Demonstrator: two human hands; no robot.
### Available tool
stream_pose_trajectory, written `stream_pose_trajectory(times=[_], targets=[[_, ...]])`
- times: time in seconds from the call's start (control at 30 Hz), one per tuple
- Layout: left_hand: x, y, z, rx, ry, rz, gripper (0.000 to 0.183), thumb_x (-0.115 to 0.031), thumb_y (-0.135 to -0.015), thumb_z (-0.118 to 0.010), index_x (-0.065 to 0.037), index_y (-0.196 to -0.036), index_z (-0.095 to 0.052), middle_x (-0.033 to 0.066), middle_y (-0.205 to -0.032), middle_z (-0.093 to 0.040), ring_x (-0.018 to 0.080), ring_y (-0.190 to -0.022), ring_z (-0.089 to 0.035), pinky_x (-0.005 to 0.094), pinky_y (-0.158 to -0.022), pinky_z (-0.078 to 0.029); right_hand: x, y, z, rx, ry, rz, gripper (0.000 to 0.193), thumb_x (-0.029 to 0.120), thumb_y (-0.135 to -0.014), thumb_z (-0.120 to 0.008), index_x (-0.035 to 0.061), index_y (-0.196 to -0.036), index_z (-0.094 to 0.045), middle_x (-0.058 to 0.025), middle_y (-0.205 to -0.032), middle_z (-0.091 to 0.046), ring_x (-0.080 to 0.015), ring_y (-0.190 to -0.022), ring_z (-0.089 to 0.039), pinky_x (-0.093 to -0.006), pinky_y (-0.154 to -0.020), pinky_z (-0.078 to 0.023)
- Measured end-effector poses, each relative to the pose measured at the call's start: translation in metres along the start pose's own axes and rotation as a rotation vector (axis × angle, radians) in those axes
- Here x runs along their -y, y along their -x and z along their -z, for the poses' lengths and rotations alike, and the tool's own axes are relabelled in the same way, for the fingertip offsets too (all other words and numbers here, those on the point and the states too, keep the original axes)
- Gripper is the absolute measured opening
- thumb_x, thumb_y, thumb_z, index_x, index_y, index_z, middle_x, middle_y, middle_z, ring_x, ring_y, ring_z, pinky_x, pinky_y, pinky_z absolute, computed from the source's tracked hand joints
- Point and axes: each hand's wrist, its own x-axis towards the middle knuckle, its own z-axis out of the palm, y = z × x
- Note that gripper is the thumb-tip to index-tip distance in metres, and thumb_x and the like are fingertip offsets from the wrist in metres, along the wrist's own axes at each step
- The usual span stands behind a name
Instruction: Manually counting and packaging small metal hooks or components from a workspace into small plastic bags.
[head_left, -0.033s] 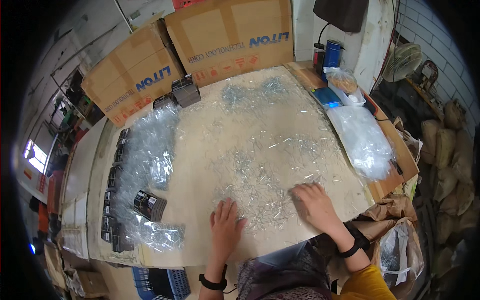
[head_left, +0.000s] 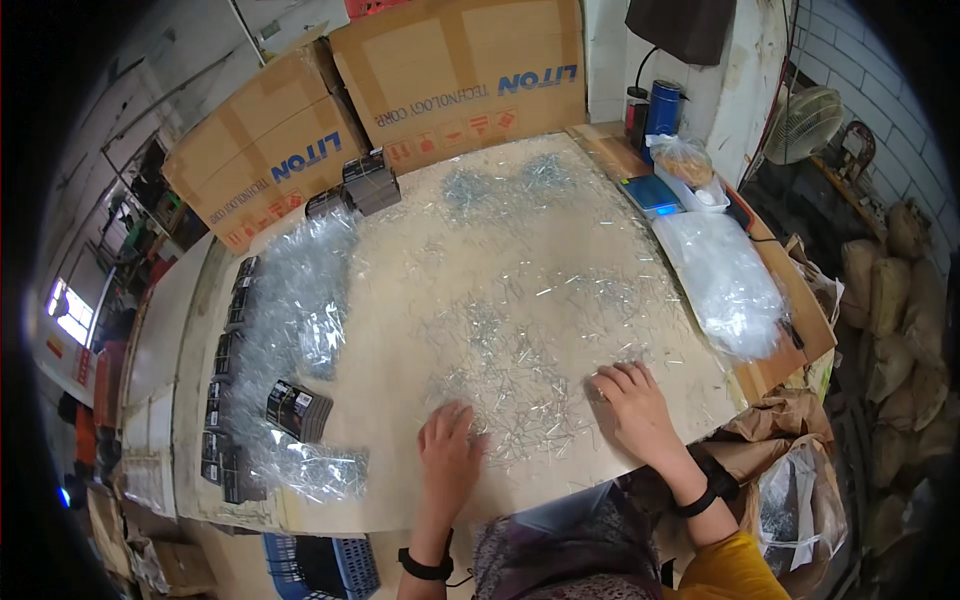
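Many thin, shiny metal pins (head_left: 520, 395) lie scattered in loose patches over the pale tabletop (head_left: 400, 300). At the near left edge of the closest patch rests my left hand (head_left: 450, 455), fingers forward and slightly bent, with the fingertips by the pins. My right hand (head_left: 637, 412) is on the right side of the same patch. Its fingers are apart and a little curved over the table, and I see nothing held in it. The undersides of both hands are hidden.
To the left are a heap of clear plastic bags (head_left: 285, 310) and banded stacks of dark cards (head_left: 298, 410). Large cardboard boxes (head_left: 460, 80) close off the back. Along the right stand a small scale (head_left: 650, 196), a white tray (head_left: 710, 197) and a plastic bag pile (head_left: 720, 285).
My right hand has shifted slightly to the right. My left hand has drawn back a little toward me, its fingers bending slightly more. The pins look much the same.
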Motion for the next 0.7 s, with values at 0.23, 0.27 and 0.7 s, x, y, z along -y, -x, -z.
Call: stream_pose_trajectory(times=[0.23, 0.27, 0.7], targets=[[-0.018, 0.013, 0.004, 0.084, 0.083, 0.176, 0.04, -0.02, -0.084, -0.07, -0.009, -0.121, -0.058, 0.0117, -0.12, -0.054, 0.0333, -0.114, -0.049, 0.0481, -0.097, -0.038, 0.012, 0.001, -0.008, -0.215, -0.048, -0.08, 0.035, 0.006, -0.082, -0.063, 0.0086, -0.117, -0.062, -0.0128, -0.13, -0.055, -0.0326, -0.125, -0.046, -0.0485, -0.107, -0.034], [-0.023, 0.014, -0.001, 0.084, 0.08, 0.175, 0.04, -0.02, -0.084, -0.07, -0.009, -0.121, -0.058, 0.0117, -0.12, -0.054, 0.0333, -0.114, -0.049, 0.0481, -0.097, -0.038, 0.016, -0.004, -0.012, -0.28, -0.068, -0.14, 0.034, 0.007, -0.083, -0.062, 0.0087, -0.117, -0.061, -0.0133, -0.131, -0.054, -0.0323, -0.127, -0.044, -0.0504, -0.109, -0.032], [-0.029, 0.052, -0.023, -0.08, 0.17, 0.014, 0.034, -0.018, -0.092, -0.061, -0.005, -0.123, -0.058, 0.0189, -0.139, -0.048, 0.0385, -0.132, -0.042, 0.0527, -0.11, -0.029, 0.005, 0.015, -0.02, -0.246, -0.051, -0.115, 0.031, 0.023, -0.089, -0.061, 0.0122, -0.117, -0.063, -0.0118, -0.132, -0.055, -0.0324, -0.128, -0.046, -0.0514, -0.11, -0.028]])
